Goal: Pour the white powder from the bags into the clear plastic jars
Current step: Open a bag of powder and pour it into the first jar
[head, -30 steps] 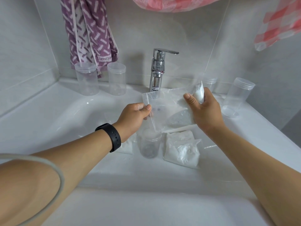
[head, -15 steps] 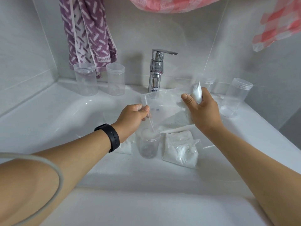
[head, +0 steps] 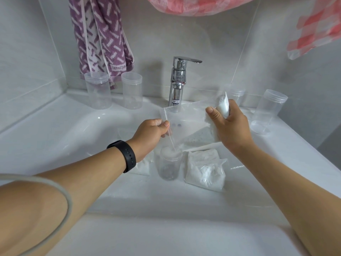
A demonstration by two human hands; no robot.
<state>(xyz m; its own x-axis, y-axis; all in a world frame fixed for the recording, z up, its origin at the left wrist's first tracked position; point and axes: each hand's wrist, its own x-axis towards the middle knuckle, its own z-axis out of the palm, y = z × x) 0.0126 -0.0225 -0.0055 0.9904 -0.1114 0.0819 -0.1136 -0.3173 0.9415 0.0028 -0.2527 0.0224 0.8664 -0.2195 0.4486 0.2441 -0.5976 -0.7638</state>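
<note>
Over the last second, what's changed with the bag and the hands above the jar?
Very little. The right hand has raised its end of the clear bag slightly, so it tilts a bit more toward the open jar. The left hand still pinches the bag's lower edge above the jar's mouth. The full powder bag and spare jars haven't moved.

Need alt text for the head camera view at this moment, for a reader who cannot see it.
Over a white sink, both hands hold a clear bag tilted above an open jar: the left hand pinches its lower corner, the right hand grips the raised, powder-filled end. Another powder bag lies beside the jar.
</note>
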